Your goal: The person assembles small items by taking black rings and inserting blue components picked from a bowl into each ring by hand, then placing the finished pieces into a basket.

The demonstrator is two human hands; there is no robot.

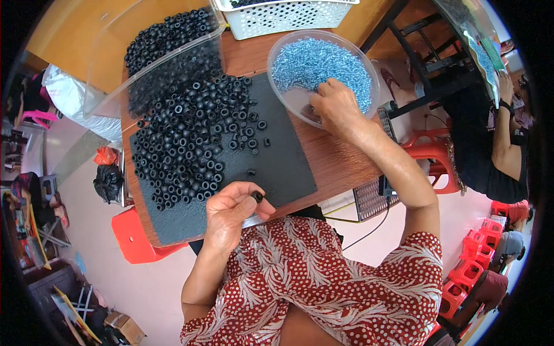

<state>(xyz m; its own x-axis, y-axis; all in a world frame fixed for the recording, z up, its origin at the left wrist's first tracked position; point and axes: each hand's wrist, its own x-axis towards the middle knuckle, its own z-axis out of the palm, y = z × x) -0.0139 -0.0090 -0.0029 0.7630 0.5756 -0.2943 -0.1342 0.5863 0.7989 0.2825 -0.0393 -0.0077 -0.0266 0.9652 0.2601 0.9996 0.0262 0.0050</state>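
Near the table's front edge, my left hand [234, 212] pinches a small black ring-shaped part [257, 196] between thumb and fingers. My right hand [339, 108] reaches over the rim of a round clear tub [374, 75]. Inside the tub lie many tiny shiny blue pieces [323, 57]. The fingers of that hand are curled together at the edge of the blue pieces, and what they hold is hidden. A large heap of the same black ring-shaped parts [190, 132] spreads over a dark mat [288, 173] beyond my left hand, with a few lying loose at its right side.
A clear plastic bin [173, 55] lies tipped at the far left, full of more black parts. Behind stands a white perforated basket [283, 20]. A red stool [135, 236] is beside the wooden table [340, 167]. At right, another person [479, 138] sits near a red chair [433, 150].
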